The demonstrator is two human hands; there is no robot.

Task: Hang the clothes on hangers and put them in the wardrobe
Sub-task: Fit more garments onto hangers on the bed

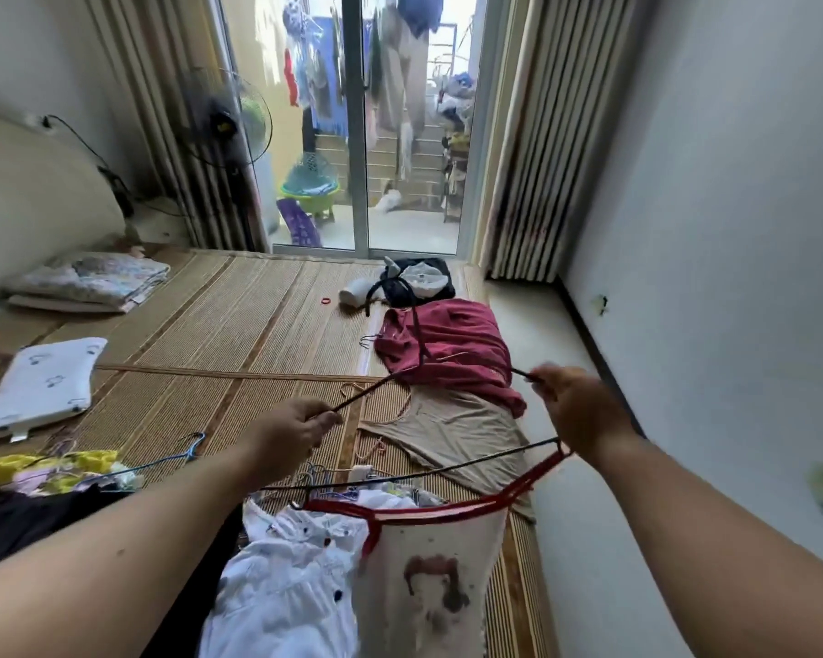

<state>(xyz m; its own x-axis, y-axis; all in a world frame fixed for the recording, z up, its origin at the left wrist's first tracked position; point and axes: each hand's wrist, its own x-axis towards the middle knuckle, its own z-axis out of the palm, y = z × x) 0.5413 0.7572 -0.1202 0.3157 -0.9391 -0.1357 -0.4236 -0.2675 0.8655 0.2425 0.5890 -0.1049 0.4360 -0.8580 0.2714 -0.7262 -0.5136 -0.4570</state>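
My left hand [288, 432] pinches one arm of the black hanger [376, 388]. My right hand [576, 406] has its fingers curled round the other arm, where the white top [428, 586] hangs by its strap.

Home bedroom: woven mat [267, 325] over bed, pillow [44, 382], folded bedding [91, 282], curtains [528, 135], standing fan [229, 121], balcony laundry [400, 64] beyond glass door [352, 135].

Daylit, perhaps motion-blurred, edges warped
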